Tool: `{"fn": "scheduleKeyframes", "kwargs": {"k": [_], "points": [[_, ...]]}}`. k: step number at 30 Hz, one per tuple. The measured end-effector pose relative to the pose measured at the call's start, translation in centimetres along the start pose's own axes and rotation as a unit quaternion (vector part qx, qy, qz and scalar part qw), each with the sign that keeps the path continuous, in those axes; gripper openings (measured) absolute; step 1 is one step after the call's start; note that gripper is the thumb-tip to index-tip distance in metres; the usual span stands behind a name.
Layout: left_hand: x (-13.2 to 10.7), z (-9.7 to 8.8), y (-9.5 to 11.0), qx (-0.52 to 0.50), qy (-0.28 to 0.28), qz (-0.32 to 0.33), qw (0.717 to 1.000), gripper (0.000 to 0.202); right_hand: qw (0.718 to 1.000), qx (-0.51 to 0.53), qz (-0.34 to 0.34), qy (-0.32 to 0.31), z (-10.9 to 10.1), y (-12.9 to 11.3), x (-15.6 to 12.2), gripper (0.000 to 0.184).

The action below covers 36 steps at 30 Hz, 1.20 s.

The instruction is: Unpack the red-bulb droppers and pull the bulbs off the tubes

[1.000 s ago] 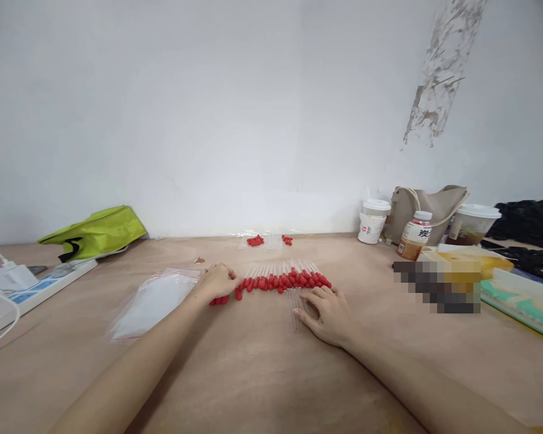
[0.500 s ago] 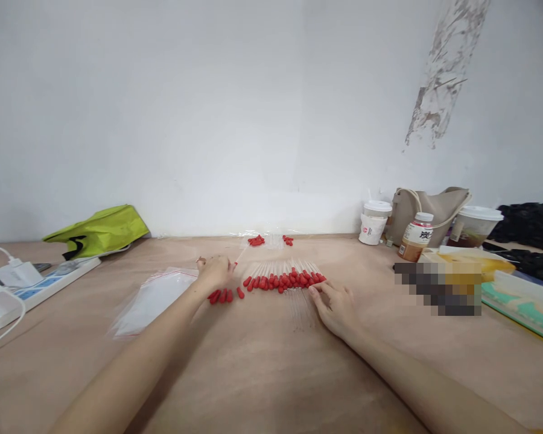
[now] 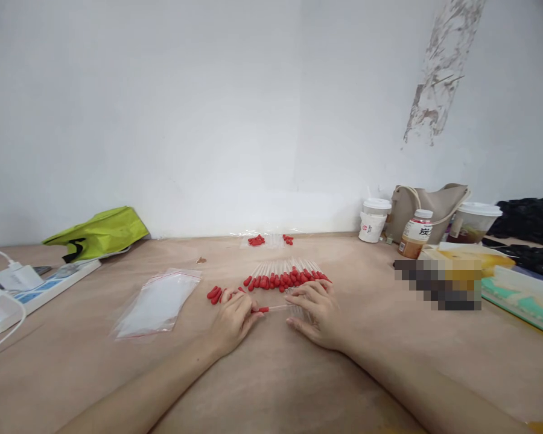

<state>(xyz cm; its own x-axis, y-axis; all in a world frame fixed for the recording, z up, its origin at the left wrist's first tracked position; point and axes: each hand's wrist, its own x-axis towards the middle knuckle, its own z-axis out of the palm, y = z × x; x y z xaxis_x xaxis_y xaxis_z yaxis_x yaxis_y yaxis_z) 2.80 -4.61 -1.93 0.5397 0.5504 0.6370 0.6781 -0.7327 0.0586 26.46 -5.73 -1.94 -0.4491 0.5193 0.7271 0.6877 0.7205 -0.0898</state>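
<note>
On the wooden table, my left hand and my right hand meet on one clear glass dropper with a red rubber bulb, held level between them. My left fingers pinch its red bulb end; my right fingers close on the glass end. Just behind lies a row of several red-bulbed droppers. A few loose red bulbs lie to the left of the hands. Bare glass tubes rest under my right hand.
A clear zip bag lies left of my hands. A power strip with a charger and a green bag are far left. More droppers in plastic lie by the wall. Cups, a bottle and boxes crowd the right.
My left hand came back from the far side of the loose bulbs toward me and to the right. Both hands now hold one dropper together in front of the row.
</note>
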Motion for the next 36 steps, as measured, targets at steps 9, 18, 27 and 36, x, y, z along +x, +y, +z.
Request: {"fn": "scheduleKeyframes", "kwargs": {"k": [9,18,27,36], "points": [[0.6,-0.4,0.7,0.014,-0.004,0.048,0.999,0.018,1.000,-0.012,-0.022,-0.008,1.3,-0.3,0.0,0.019],[0.6,-0.5,0.8,0.013,-0.020,0.068,0.997,0.021,0.999,-0.009,-0.048,-0.009,0.9,-0.5,-0.2,0.020],[0.3,-0.6,0.7,0.003,-0.044,0.086,0.995,0.024,0.998,-0.005,-0.055,-0.012,0.8,-0.5,-0.4,0.021],[0.0,-0.3,0.5,-0.004,-0.037,0.100,0.994,0.020,0.998,0.007,-0.054,-0.005,0.7,-0.5,-0.6,0.021]]}}
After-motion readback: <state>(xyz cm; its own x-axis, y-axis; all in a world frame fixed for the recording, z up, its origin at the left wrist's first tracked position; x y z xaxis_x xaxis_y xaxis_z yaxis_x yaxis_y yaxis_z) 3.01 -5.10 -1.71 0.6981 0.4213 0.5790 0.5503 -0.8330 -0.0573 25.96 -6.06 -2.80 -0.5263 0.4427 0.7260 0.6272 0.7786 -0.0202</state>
